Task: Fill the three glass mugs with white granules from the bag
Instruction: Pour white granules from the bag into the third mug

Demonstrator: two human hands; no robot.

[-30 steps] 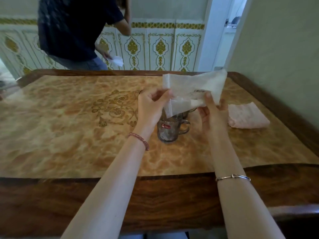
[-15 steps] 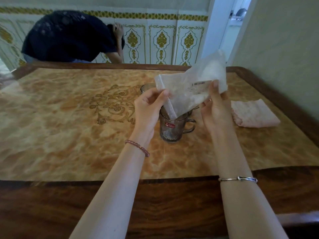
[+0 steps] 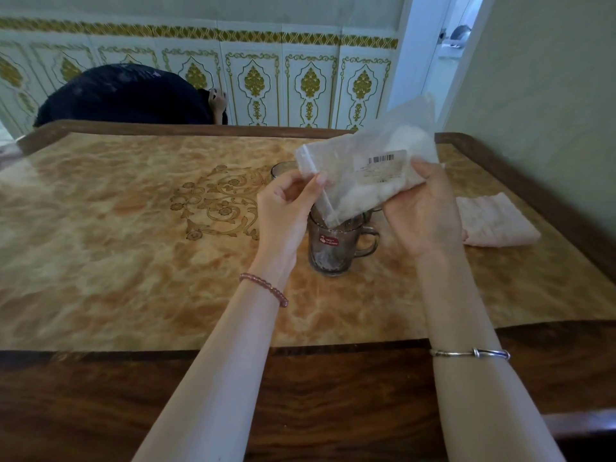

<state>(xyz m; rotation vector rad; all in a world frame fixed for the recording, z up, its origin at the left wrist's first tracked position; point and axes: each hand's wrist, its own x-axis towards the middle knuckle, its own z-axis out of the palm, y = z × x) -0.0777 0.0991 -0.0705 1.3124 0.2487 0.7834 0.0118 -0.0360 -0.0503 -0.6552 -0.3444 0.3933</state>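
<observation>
Granules, white and heaped inside the clear bag [image 3: 363, 171], are sitting right of centre in the frame, above the marbled table [image 3: 116, 261] that is filling most of the view. At the upper left, past the table's far edge, a person in dark clothing [image 3: 126, 95] is bending low. The bag is tilting down to the left, its lower corner dipping into the mouth of the nearest glass mug [image 3: 328, 246], which is standing at centre with its handle pointing right. The right hand [image 3: 423, 211] is cupping the bag from beneath, fingers curled round its fuller end, thumb lying on the face near the barcode label. The left hand [image 3: 286, 208] is pinching the bag's open edge between thumb and fingers, just above the mug's rim. A folded pink cloth [image 3: 496, 223] is lying at the right. Behind the bag, a second mug's rim [image 3: 283, 168] is showing; any third is hidden.
</observation>
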